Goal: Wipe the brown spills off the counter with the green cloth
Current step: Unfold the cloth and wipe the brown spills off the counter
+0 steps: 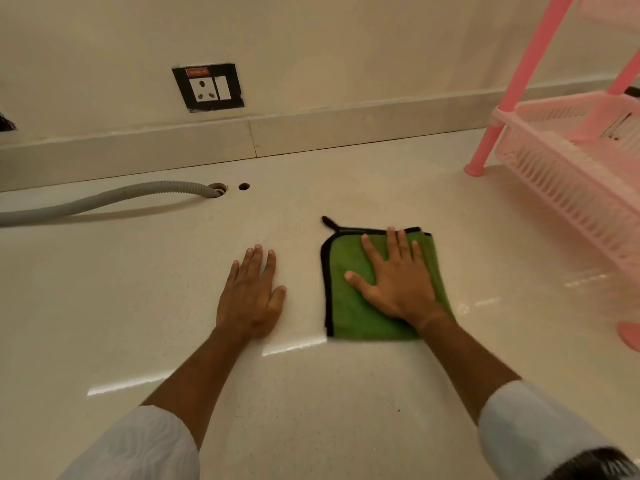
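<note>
- Green cloth [349,299], edged in black and folded to a rough square, lies flat on the desk [173,271] right of centre, with a small black loop sticking out at its far left corner.
- My right hand [398,282] presses palm-down on the cloth, its fingers [391,244] spread and flat, gripping nothing.
- My left hand [252,296] rests flat on the bare desk just beside the cloth's left edge, apart from it, fingers extended and loosely together, holding nothing.
- A faint brownish smear [374,206] shows on the desk just beyond the cloth.
- A grey corrugated hose [104,200] runs along the far left of the desk into a hole.
- A pink plastic rack [568,157] stands at the right.
- A black-framed wall socket [207,86] sits on the back wall.
</note>
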